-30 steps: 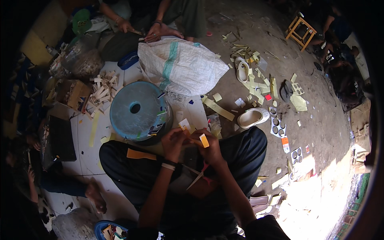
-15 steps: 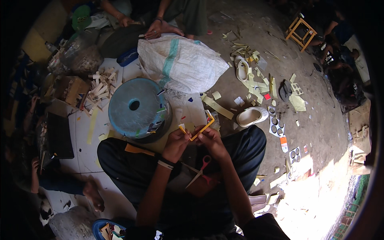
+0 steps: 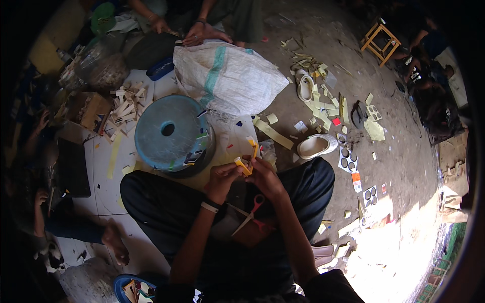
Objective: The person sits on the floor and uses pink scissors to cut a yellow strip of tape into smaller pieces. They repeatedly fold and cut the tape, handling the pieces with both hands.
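Above my lap, my left hand [image 3: 222,181] and my right hand [image 3: 265,178] are close together, fingers closed on a bent yellow strip [image 3: 244,166] with pale inner faces. The left fingers pinch its near end. The right fingers hold the part whose other end [image 3: 253,145] stands up. Fingertips hide the middle of the strip. Scissors with red handles [image 3: 258,199] lie across my lap, just below the hands. To the left of the hands is a round blue drum-like block [image 3: 151,136] with a hole in its top and small coloured tabs stuck to its side.
A white woven sack [image 3: 242,76] with a green stripe lies ahead, by another person's hands [image 3: 199,34]. Small wooden pieces [image 3: 126,108] are heaped beyond the block. White clogs [image 3: 317,146] and yellow scraps [image 3: 275,134] are on the right-hand floor. A blue tub [image 3: 121,290] stands lower left.
The yellow strip has turned, its ends now closer together and more upright. My hands have shifted slightly. The orange strip that lay on my left thigh no longer shows.
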A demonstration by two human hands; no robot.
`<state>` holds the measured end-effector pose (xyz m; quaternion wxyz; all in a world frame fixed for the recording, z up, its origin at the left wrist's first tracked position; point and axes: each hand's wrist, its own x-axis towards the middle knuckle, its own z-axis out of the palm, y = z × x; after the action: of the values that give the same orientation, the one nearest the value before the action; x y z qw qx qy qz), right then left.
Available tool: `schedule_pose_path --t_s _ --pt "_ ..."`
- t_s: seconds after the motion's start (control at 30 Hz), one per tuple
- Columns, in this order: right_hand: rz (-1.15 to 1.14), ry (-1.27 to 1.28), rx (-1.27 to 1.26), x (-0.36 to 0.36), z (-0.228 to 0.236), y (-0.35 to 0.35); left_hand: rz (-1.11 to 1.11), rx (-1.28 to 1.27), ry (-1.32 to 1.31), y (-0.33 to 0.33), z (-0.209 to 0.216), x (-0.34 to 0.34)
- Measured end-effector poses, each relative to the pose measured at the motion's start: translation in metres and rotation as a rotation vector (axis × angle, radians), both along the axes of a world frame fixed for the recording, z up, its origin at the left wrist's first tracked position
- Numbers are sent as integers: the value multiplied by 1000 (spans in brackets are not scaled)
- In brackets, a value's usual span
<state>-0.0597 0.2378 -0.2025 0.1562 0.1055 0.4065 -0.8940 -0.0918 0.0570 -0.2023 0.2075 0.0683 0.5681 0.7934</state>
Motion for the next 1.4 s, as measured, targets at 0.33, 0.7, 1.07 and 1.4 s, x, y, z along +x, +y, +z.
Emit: schedule_pose_path --t_s 0.33,0.7,1.07,1.4 --pt "-41 -114 -304 4 -26 -2 -30 -39 -68 5 -2 -2" --pt "-114 -140 -208 0 -25 -8 59 -46 -108 9 2 1" --pt "-132 -171 51 0 -16 -12 207 143 -219 5 -6 -2" --pt "-209 -150 171 -2 -4 -11 161 81 -195 5 -8 -2"
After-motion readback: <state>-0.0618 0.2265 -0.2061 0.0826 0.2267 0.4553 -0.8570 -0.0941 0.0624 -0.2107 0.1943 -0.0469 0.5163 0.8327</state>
